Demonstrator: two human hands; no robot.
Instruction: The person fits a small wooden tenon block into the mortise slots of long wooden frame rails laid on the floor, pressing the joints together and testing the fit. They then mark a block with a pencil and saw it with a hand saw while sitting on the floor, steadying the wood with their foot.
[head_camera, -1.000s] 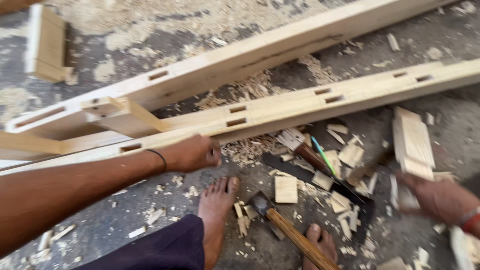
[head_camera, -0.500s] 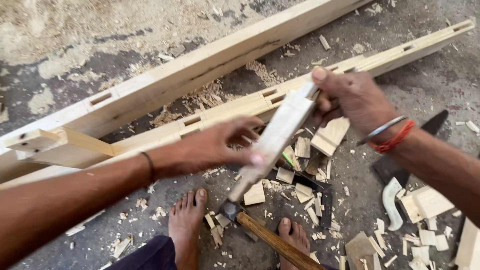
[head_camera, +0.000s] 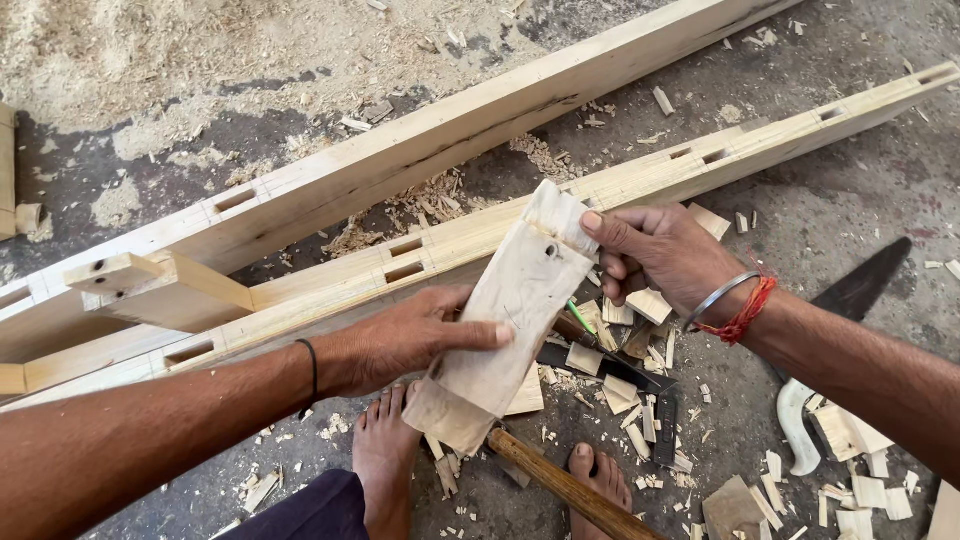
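Both hands hold one short wooden board (head_camera: 505, 320), a pale offcut with a small dark hole near its upper end and a ragged, chipped lower end. Its long axis runs on a slant, from near-left by the bare feet up to far-right, where its top lies over the nearer mortised rail (head_camera: 640, 180). The left hand (head_camera: 400, 340) comes in from the left and lies along the board's left edge near the middle, fingers stretched flat across the face and the thumb out of sight behind it. The right hand (head_camera: 660, 250) comes in from the right and pinches the upper right corner, thumb on the face and the other fingers curled beside it. So the left hand is nearer the board's middle and lower half, and the right hand governs its far end.

The rail runs from near-left to far-right and shows paired rectangular mortises; a second, wider beam (head_camera: 420, 150) lies beyond it, roughly parallel. A short tenoned block (head_camera: 160, 290) stands out of the rail at the left. Under the board's lower end lies a hammer (head_camera: 560, 485) with a wooden handle, between the two bare feet (head_camera: 385, 455). Just right of the board, chisels (head_camera: 610, 365) rest among wood chips (head_camera: 640, 420), and a handsaw (head_camera: 830, 340) with a pale grip lies farther right. No packages, labels or signs show anywhere.
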